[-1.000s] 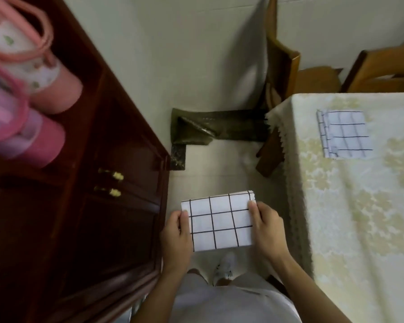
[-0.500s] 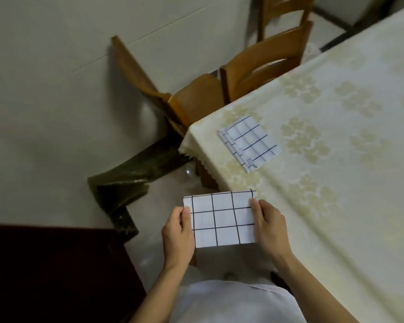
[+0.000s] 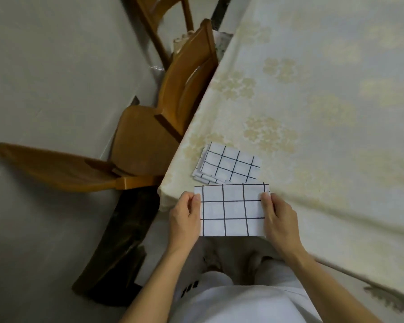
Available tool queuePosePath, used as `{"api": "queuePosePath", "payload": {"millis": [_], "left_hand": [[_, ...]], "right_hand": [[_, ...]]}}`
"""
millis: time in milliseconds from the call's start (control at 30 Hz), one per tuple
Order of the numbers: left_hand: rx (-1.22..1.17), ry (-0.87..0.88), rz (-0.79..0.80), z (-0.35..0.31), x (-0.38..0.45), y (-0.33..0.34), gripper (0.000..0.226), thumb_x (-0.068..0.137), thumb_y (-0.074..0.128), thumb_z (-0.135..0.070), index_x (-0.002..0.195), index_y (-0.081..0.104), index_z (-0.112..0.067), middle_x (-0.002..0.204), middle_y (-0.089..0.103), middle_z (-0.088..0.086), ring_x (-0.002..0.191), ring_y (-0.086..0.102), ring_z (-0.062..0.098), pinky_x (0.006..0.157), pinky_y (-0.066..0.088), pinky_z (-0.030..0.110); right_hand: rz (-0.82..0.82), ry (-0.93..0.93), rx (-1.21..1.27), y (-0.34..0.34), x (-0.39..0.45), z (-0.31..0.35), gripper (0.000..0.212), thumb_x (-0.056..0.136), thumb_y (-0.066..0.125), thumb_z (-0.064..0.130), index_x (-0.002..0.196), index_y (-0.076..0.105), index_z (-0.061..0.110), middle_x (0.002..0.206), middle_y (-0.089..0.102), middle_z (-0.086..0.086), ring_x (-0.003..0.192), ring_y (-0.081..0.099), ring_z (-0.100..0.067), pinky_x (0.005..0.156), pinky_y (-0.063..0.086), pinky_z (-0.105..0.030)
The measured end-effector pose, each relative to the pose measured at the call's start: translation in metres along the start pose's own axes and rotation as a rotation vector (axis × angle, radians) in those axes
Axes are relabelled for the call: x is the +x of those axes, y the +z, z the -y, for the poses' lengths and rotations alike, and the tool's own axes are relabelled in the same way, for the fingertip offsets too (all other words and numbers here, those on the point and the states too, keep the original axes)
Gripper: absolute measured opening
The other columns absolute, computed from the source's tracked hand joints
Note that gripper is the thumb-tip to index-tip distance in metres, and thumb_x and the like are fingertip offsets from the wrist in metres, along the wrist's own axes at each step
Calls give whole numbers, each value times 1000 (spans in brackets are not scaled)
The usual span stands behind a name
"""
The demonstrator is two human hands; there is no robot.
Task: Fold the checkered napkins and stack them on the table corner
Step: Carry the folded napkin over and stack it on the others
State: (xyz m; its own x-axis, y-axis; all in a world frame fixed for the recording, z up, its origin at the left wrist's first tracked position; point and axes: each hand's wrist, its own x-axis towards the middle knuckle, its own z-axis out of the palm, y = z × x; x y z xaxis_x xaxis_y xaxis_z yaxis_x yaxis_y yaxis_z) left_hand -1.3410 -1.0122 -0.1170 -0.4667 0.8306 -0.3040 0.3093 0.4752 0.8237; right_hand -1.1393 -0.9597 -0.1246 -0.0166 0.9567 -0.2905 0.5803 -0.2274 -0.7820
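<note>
Napkin [image 3: 232, 209], folded to a checkered rectangle, is held in the air just off the near left corner of the counter [image 3: 336, 113], with its long axis running left to right. Its left short edge is pinched by the left hand [image 3: 183, 217] and its right short edge by the right hand [image 3: 279, 217]; each grip is narrow and closed on the cloth. The stack of folded napkins [image 3: 228, 165] lies on the counter corner, directly beyond the far edge of the held napkin and almost touching it in this view. Its long axis is slightly turned from that of the held piece. Both hands are about equally near the stack, so a short forward carry is judged to be the coming move.

Compared with half a second earlier, the stack is seen much closer to the held napkin, and the grips are unchanged.
</note>
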Motion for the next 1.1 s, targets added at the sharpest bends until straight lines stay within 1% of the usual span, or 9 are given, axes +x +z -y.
{"api": "queuePosePath", "payload": {"millis": [100,233,333,367,500,633,867,1000,1100], "left_hand": [[18,-42,102,-3,28,3,26,102,52,-21,77,49,-23,66,45,-7,55,43,0,51,35,15],[47,-67,157,-7,56,11,21,101,55,-20,80,53,-16,69,48,-4,58,43,4,51,36,12],[79,-113,167,-13,77,17,17,101,55,-19,86,57,-12,74,53,-3,64,48,5,52,37,7],[94,-115,166,-14,85,19,15,101,55,-19,88,58,-12,76,56,-3,68,51,8,53,38,7],[143,-138,162,-21,111,27,9,101,56,-24,97,60,-17,87,61,-5,78,56,5,61,40,16],[177,-113,154,-27,130,34,6,100,57,-22,98,60,-18,87,60,-9,77,56,2,60,39,12],[247,-70,147,-29,158,42,5,99,58,-23,99,59,-19,87,59,-10,79,56,4,60,38,13],[281,-13,152,-29,172,44,5,99,60,-24,96,57,-21,84,58,-13,78,54,2,63,40,13],[288,5,160,-27,181,47,6,98,62,-23,95,57,-22,82,57,-14,77,54,2,64,40,11]], "right_hand": [[-27,83,57,3,8,2,38,103,47,36,76,55,10,65,57,-3,57,48,-9,51,34,-23],[-36,143,111,8,27,5,37,103,49,37,78,49,11,66,55,-7,58,45,-17,49,34,-24],[-21,181,114,10,43,5,33,103,47,37,81,46,13,71,57,-10,62,51,-24,55,41,-41],[-19,195,107,10,48,5,31,103,46,37,82,47,13,73,59,-11,65,53,-27,56,42,-43],[-5,233,38,11,69,2,30,103,45,32,78,46,16,67,51,1,60,46,-16,56,35,-33],[5,265,-5,16,85,-1,32,102,46,31,75,46,15,67,53,1,60,47,-14,54,34,-30],[-4,303,-31,28,104,-6,33,102,47,33,73,46,17,67,50,3,60,46,-13,54,34,-29],[-34,308,-53,34,115,-9,30,101,50,35,79,54,15,69,57,2,62,52,-14,56,39,-30],[-64,319,-72,36,123,-10,27,101,52,36,87,59,14,72,60,3,65,55,-11,56,41,-26]]}}
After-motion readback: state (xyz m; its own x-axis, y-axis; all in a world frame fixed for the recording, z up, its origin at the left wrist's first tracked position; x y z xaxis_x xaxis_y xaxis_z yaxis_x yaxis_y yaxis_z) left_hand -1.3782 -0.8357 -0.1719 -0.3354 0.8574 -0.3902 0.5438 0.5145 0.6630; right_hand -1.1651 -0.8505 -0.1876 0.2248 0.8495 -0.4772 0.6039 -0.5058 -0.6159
